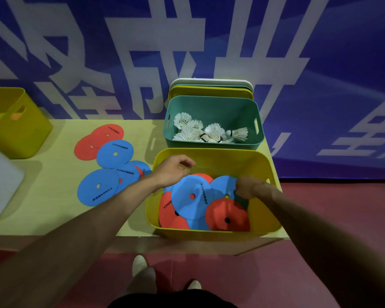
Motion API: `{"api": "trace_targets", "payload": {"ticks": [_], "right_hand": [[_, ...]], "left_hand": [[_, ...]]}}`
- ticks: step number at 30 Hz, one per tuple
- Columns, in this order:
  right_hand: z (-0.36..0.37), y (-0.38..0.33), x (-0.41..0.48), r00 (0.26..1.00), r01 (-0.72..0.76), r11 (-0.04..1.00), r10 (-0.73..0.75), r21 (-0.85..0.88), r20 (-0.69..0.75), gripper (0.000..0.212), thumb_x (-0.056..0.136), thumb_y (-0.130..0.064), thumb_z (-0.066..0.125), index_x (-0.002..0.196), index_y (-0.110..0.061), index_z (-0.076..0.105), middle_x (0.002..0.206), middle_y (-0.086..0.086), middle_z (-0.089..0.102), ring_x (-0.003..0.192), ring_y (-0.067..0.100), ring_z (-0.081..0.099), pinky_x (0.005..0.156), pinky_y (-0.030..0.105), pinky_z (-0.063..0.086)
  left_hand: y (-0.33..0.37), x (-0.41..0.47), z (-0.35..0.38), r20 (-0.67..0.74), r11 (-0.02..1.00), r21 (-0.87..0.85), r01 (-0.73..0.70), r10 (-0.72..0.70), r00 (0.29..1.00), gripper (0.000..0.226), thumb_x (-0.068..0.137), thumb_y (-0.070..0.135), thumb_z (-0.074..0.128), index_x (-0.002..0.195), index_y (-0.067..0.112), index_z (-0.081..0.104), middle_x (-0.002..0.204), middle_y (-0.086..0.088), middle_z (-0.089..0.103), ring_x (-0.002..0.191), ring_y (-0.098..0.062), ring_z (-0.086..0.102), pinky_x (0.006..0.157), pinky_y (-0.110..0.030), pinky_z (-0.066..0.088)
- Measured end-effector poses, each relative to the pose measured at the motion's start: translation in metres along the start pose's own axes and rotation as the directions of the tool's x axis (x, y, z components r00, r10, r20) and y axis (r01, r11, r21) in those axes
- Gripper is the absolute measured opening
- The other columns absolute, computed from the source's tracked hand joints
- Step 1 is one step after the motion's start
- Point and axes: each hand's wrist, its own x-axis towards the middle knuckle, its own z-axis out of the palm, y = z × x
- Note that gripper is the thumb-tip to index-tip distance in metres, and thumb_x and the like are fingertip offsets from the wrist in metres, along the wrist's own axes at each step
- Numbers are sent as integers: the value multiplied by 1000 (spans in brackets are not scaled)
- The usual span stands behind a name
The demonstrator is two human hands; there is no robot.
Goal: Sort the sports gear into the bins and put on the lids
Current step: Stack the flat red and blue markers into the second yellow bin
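Observation:
A yellow bin (pixel 265 170) at the table's near right holds several blue and red flat discs (pixel 191 196). My left hand (pixel 173 170) hovers over the bin's left rim with fingers loosely curled, holding nothing I can see. My right hand (pixel 247 187) is inside the bin, fingers curled on the edge of a blue disc (pixel 222 185). Behind it a teal bin (pixel 213 107) contains several white shuttlecocks (pixel 209 132). More blue and red discs (pixel 111 156) lie loose on the table to the left. Lids (pixel 211 87) lean against the wall behind the teal bin.
Another yellow bin (pixel 13 125) stands at the far left, with a white bin (pixel 0 181) in front of it. The table (pixel 53 207) ends just right of the two bins. My feet stand on a red floor (pixel 320 196) below the table edge.

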Motion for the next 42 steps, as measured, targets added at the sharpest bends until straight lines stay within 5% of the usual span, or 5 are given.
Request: {"api": "trace_targets", "payload": {"ticks": [9,19,32,38,42], "right_hand": [[-69,-63,-3,950,253,943,-200,216,-239,24,93,-14,48,107,-10,67,101,6,68,81,21,65,78,31,52],[-121,-191,10,855,474,792,-310,383,-416,19,94,-10,52,109,-8,64,87,9,69,64,19,68,54,25,57],[-74,-323,109,966,249,881,-198,402,-165,27,90,-15,55,115,-10,64,103,8,68,88,22,63,79,31,52],[-28,-346,147,995,58,823,-1,564,-100,28,86,-15,63,114,-10,63,99,9,68,80,16,57,59,14,44],[-13,-354,160,997,-34,793,71,608,-36,34,85,-16,65,118,-11,60,109,9,66,81,19,59,75,33,53]], "left_hand": [[-4,-3,-50,-144,961,-251,-115,80,986,26,87,-1,58,103,18,66,109,-3,68,95,-21,66,87,-36,51],[-67,-8,-151,-293,899,-418,-133,5,956,30,84,-10,56,93,17,66,90,-2,66,82,-11,60,68,-13,49],[-258,-11,-213,-260,856,-422,300,-431,864,18,86,5,54,93,18,64,95,-5,66,85,-21,60,71,-29,45],[-321,-9,-204,-208,808,-373,456,-552,808,31,82,1,60,113,6,59,109,-4,56,101,-23,57,84,-32,45],[-346,6,-191,-204,813,-237,532,-577,791,40,70,23,65,108,11,63,114,-12,61,110,-33,55,91,-40,46]]}}
